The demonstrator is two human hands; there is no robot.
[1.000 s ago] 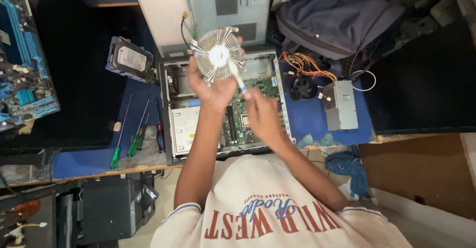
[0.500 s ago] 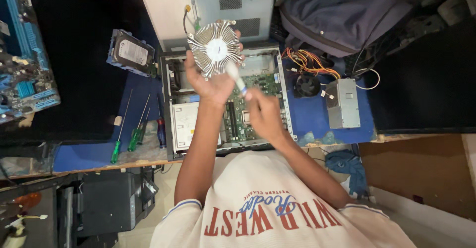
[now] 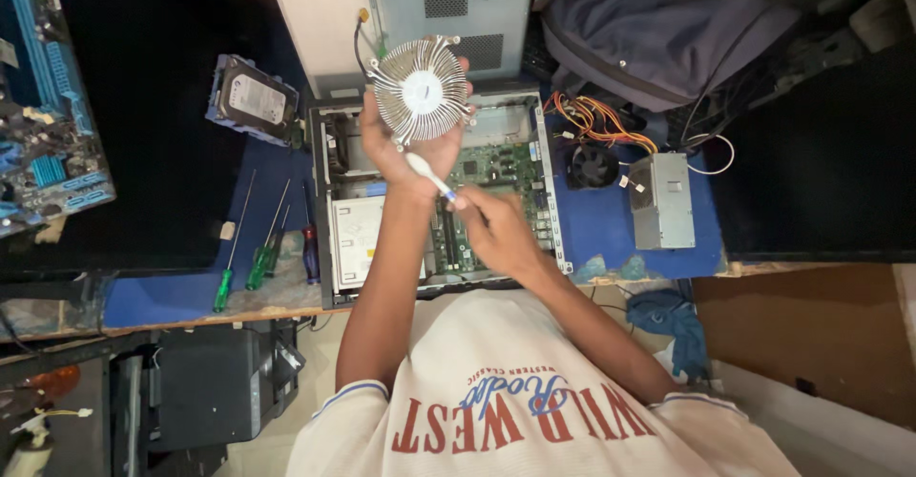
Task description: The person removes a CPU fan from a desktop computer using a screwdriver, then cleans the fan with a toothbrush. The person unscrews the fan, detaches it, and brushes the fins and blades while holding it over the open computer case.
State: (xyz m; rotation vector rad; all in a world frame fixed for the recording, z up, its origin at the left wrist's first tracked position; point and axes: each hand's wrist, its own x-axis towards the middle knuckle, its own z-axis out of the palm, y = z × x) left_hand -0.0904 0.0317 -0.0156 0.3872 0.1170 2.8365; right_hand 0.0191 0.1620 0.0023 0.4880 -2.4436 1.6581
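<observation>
Above the open computer case on the table, your left hand grips a round finned heatsink, held up clear of the board. Your right hand pinches a small white brush, its tip just below the fins. Green screwdrivers lie to the left.

Left arm: bare, stretched forward and up from the shoulder, elbow nearly straight
Left hand: raised, palm up, fingers spread and curled around what it holds
Right arm: bent at the elbow, forearm angled inward
Right hand: lower, just beside the left wrist, fingers pinched closed
</observation>
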